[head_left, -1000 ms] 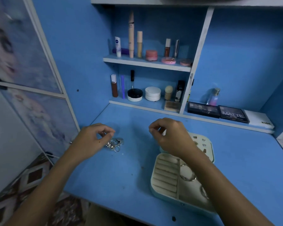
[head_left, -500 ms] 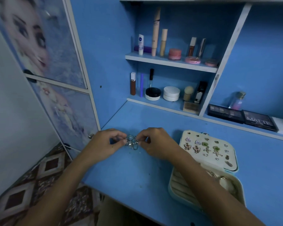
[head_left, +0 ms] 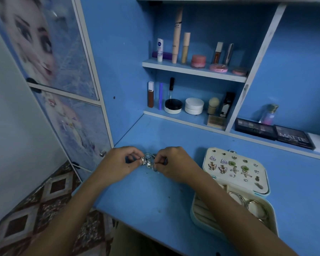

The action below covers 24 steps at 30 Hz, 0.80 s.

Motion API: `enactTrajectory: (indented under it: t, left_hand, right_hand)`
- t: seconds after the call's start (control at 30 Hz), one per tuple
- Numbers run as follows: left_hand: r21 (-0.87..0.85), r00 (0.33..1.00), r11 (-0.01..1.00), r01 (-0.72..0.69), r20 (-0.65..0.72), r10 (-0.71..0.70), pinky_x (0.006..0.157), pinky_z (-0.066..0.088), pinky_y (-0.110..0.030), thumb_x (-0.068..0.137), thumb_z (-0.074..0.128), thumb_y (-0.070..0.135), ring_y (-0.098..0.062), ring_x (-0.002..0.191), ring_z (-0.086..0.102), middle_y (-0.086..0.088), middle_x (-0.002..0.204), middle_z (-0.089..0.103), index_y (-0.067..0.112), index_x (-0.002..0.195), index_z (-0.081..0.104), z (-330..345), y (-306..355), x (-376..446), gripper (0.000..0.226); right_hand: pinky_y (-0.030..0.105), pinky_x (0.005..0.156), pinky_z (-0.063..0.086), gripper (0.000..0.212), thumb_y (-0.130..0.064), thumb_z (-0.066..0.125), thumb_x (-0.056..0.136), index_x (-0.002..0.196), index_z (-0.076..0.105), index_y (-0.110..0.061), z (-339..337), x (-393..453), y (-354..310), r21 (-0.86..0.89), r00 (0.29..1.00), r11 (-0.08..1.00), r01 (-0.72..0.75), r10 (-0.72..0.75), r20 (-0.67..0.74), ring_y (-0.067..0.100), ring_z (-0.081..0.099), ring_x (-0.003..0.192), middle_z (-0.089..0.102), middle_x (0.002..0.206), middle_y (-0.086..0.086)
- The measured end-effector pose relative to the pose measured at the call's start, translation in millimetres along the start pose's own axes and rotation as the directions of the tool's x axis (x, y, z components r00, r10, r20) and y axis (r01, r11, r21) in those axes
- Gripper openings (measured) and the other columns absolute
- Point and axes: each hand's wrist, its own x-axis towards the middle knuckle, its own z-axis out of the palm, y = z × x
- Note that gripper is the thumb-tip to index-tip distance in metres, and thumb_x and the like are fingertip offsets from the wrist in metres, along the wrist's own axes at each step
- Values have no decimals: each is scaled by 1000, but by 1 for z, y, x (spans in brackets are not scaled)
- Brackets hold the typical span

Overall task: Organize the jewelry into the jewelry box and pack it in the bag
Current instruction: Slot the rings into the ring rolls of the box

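Silver rings (head_left: pixel 148 162) sit bunched on the blue desk (head_left: pixel 155 196), pinched from both sides by the left hand (head_left: pixel 118 163) and right hand (head_left: pixel 174 163). Just right, the jewelry box (head_left: pixel 235 183) lies open.

- The blue surface (head_left: pixel 155 196) carries a small heap of rings (head_left: pixel 148 161) near its left back corner, and an open jewelry box (head_left: pixel 229 193) on the right.
- The lower shelf (head_left: pixel 175 118) carries a brown tube (head_left: pixel 150 94), a black-lidded jar (head_left: pixel 173 106), a white jar (head_left: pixel 194 105), a brush (head_left: pixel 213 105) and a flat gold case (head_left: pixel 216 121).
- The upper shelf (head_left: pixel 192 71) carries upright tubes (head_left: pixel 176 35) and pink pots (head_left: pixel 198 60).
- Right of the divider stand a small bottle (head_left: pixel 269 114) and two dark palettes (head_left: pixel 293 137).
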Motion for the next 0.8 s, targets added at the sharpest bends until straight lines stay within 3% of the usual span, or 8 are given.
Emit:
enactTrajectory:
  t: [0.3, 0.4, 0.53, 0.63, 0.8]
  left_hand:
    - [-51, 1000, 999, -8, -29, 6, 72, 47, -13, 86, 72, 7, -9, 84, 62, 9, 83, 66, 25, 93, 74, 1, -3, 1, 20]
    - [-68, 998, 997, -30, -53, 27, 73, 45, -10, 88, 70, 5, -7, 84, 62, 14, 89, 64, 26, 95, 75, 0, -5, 3, 23]
    - [-118, 995, 993, -18, -95, 6, 75, 47, -17, 84, 74, 4, -8, 83, 63, 6, 88, 66, 28, 88, 70, 2, 1, 5, 25]
    - [-161, 992, 987, -12, -129, -9, 68, 48, -21, 79, 82, 11, -7, 76, 63, 6, 82, 66, 25, 84, 66, 6, 11, 8, 21]
    - [-178, 991, 981, -81, -123, 59, 53, 40, -19, 81, 79, 9, -7, 55, 55, 7, 75, 67, 24, 83, 63, 20, 31, 12, 22]
  right_hand:
    - [32, 75, 56, 12, -15, 65, 84, 75, 62, -21, -8, -3, 3, -26, 998, 1000, -8, 6, -67, 16, 65, 78, 70, 80, -1]
    - [28, 73, 56, 7, -12, 65, 85, 85, 69, -17, -15, -7, 6, -9, 997, 1000, -2, 1, -76, 13, 63, 74, 70, 82, -3]
    - [17, 75, 47, 21, -11, 63, 91, 105, 76, -18, -28, -13, 8, -11, 992, 1000, 22, -24, -120, 7, 54, 70, 70, 93, 0]
    - [13, 72, 46, 20, -11, 62, 92, 104, 77, -17, -39, -22, 11, 22, 987, 1000, -15, 19, -158, 1, 56, 69, 71, 93, -3]
    - [26, 82, 56, 20, -12, 60, 94, 106, 76, -10, -55, -44, 18, 70, 965, 997, -43, 60, -255, 12, 73, 84, 77, 94, 1]
